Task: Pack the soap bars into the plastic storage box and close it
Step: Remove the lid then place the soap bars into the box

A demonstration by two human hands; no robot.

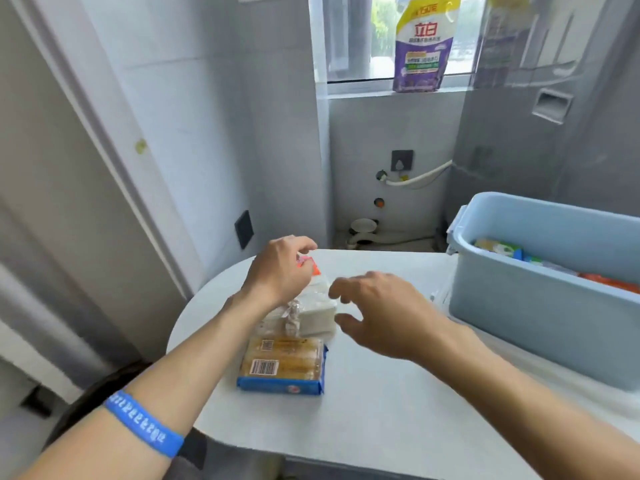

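White-wrapped soap bars [317, 311] lie on the tabletop [381, 410] behind a yellow-and-blue soap pack [282, 367], the left hand [280, 271] pinching their wrapper's top, the right hand [377, 313] open and empty beside them, the blue storage box [540, 306] lidless at right.

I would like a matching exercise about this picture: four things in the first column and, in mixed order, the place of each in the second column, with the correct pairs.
Things:
1. detergent pouch
2. blue storage box
3. yellow soap pack
4. blue wristband

Places:
A. on the left forearm
B. on the window sill
C. flat on the table, nearest the camera
D. at the table's right side, open, with packets inside

Pairs: 1-B, 2-D, 3-C, 4-A
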